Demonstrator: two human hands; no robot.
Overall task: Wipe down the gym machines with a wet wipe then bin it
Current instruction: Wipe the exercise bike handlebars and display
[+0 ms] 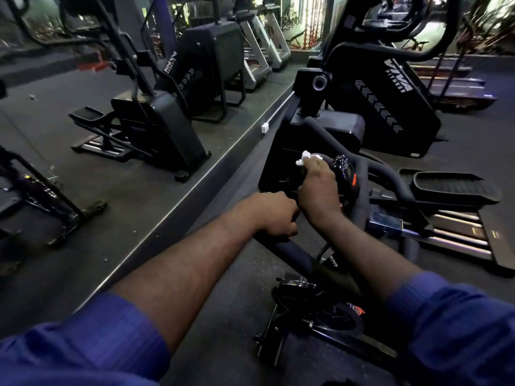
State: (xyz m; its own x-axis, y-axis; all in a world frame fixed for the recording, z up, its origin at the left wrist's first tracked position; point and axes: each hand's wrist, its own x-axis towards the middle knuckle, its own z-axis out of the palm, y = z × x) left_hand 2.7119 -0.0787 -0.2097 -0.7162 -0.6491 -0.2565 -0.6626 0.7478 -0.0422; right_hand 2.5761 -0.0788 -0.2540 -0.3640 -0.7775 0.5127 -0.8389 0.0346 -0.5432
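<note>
A black exercise bike [312, 263] stands right below me, beside a mirror wall. My left hand [274, 214] grips the bike's near handlebar with curled fingers. My right hand [317, 188] reaches further forward and holds a crumpled white wet wipe [305, 157] against the front part of the handlebar, beside the small console [344, 168] with its orange mark. Only the tip of the wipe shows past my fingers. Both forearms come out of rolled-up blue sleeves.
A large black machine marked VIVA FITNESS [390, 107] stands just ahead, with a pedal platform [451, 188] and floor rails at the right. The mirror [111, 135] on the left reflects machines. A small white box [265, 127] sits on the mirror's base ledge.
</note>
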